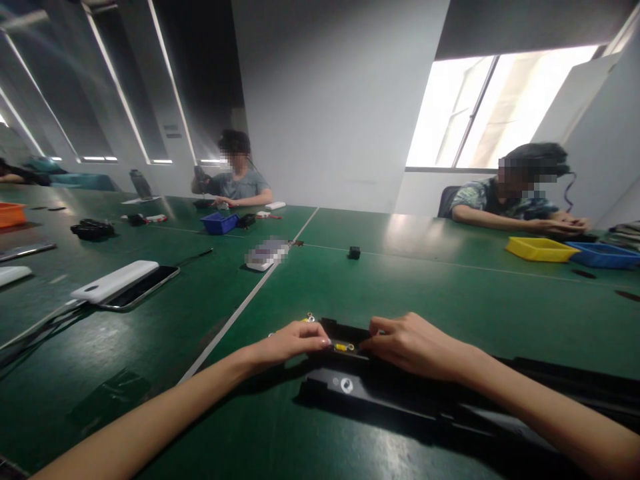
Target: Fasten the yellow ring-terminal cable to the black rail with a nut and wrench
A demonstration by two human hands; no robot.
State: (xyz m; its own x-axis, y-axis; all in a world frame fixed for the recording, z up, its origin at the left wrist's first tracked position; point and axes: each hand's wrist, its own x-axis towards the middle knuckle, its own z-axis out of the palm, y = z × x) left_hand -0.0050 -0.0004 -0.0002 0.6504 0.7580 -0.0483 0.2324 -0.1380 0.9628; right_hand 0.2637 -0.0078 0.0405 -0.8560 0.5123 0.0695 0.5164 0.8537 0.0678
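Note:
A long black device lies on the green table right in front of me. My left hand rests on its upper left end, fingers curled down and pressed together at the tips. My right hand sits on its upper middle, fingers bent and pinched toward the left hand. Between the two sets of fingertips lies a small yellow-sleeved terminal. Another small ring terminal lies on the table just beyond my left hand. What each hand pinches is too small to make out.
A white power bank and a phone lie at the left, with cables. A small black cube sits mid-table. A blue bin, a yellow tray and another blue bin stand near two seated people.

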